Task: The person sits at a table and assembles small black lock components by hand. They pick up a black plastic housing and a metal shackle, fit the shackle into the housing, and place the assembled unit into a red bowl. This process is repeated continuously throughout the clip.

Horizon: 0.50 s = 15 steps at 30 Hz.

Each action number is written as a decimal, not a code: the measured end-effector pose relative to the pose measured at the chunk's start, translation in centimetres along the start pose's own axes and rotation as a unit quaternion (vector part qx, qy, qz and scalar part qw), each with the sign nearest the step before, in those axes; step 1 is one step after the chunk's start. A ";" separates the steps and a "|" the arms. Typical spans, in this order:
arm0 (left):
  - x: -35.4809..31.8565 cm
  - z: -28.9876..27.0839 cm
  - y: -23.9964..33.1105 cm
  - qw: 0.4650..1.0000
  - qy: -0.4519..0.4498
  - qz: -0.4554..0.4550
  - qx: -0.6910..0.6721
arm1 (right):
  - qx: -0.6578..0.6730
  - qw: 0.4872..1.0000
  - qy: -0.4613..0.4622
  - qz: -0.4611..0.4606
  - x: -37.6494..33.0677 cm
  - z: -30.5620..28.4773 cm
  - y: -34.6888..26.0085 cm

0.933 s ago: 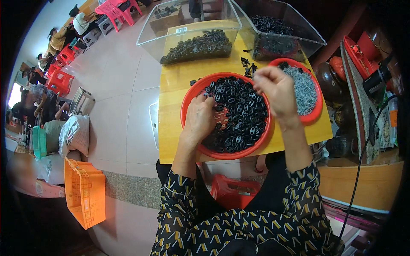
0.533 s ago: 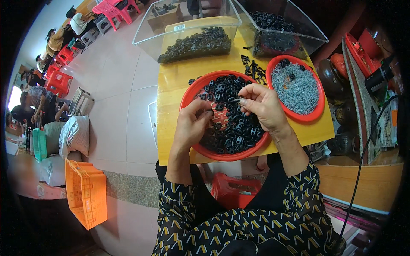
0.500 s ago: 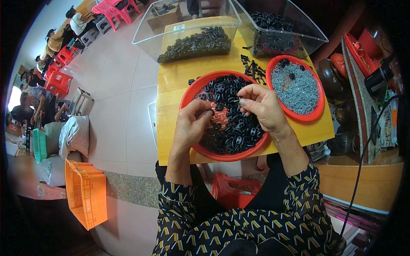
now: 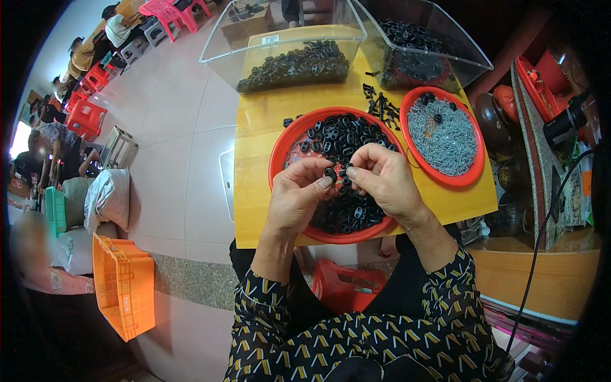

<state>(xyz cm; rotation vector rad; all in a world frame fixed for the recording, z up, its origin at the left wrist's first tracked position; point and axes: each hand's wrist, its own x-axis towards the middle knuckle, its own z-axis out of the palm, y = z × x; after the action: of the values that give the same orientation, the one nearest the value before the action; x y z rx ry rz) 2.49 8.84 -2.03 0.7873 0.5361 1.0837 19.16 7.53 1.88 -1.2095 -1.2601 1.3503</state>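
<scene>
Over the big red bowl [image 4: 280, 149] of black parts, the left hand [image 4: 296, 194] pinches a small black ring [image 4: 330, 173] between thumb and forefinger, its hole facing roughly upward. The right hand [image 4: 382, 181] closes fingertips beside it, perhaps on a tiny piece. Beyond sits a smaller red bowl [image 4: 474, 175] of grey bits.

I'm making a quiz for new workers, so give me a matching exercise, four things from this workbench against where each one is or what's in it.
Things:
1. large red bowl
2. small red bowl
3. clear bin
4. orange crate

Descriptions:
A. on the floor, to the person's left
B. holds small grey metal pieces
C. at the far end of the yellow table, black rings inside
D. under both hands, full of black rings

Pairs: 1-D, 2-B, 3-C, 4-A
</scene>
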 end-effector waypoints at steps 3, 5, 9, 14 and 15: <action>-0.1 0.1 0.1 1.000 -0.006 0.005 0.003 | 0.017 1.000 0.008 0.003 -0.1 0.1 0.0; -0.1 0.0 0.1 1.000 -0.005 0.006 0.008 | 0.007 1.000 0.012 0.001 -0.1 0.1 0.0; -0.1 0.0 0.0 1.000 -0.003 0.010 0.022 | 0.015 1.000 0.002 -0.012 -0.2 0.5 -0.2; -0.2 0.0 -0.2 0.999 -0.006 0.015 0.032 | 0.004 1.000 0.006 -0.022 -0.3 0.4 0.0; -0.2 0.1 -0.1 0.999 -0.006 0.014 0.037 | 0.002 1.000 0.005 -0.021 -0.3 0.3 0.0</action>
<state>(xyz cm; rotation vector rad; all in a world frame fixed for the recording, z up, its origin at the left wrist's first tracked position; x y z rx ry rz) 2.56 8.64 -2.10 0.8681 0.5587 1.0897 18.85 7.18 1.94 -1.1795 -1.2683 1.3147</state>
